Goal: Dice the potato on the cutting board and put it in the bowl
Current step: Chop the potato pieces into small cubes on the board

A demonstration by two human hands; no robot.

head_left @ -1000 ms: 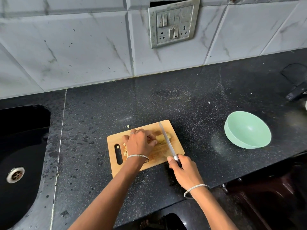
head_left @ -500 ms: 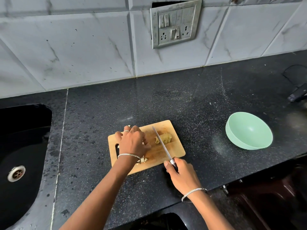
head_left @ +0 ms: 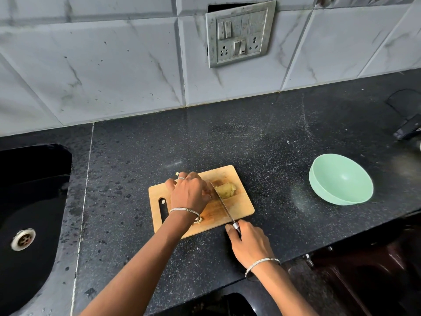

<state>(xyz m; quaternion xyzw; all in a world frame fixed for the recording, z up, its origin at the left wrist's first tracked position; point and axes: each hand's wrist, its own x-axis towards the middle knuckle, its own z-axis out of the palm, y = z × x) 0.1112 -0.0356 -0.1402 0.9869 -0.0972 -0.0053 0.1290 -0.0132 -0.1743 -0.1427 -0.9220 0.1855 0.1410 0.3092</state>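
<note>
Black surface (head_left: 250,137), one sink (head_left: 29,201) sunk at its left. One wooden cutting board (head_left: 241,208) sits near the front edge. One green bowl (head_left: 341,181) stands well apart to the right, nothing seen in it. Left hand (head_left: 188,192): fingers curled down, holding the potato (head_left: 225,190) on the board. One chunk shows right of the blade; the rest is hidden. Right hand (head_left: 250,242): fingers wrapped round the one knife (head_left: 224,207). Potato judged firm, light, wet-faced and slippery, so hold from above, fingertips tucked. Loose bits (head_left: 163,202): at least three.
</note>
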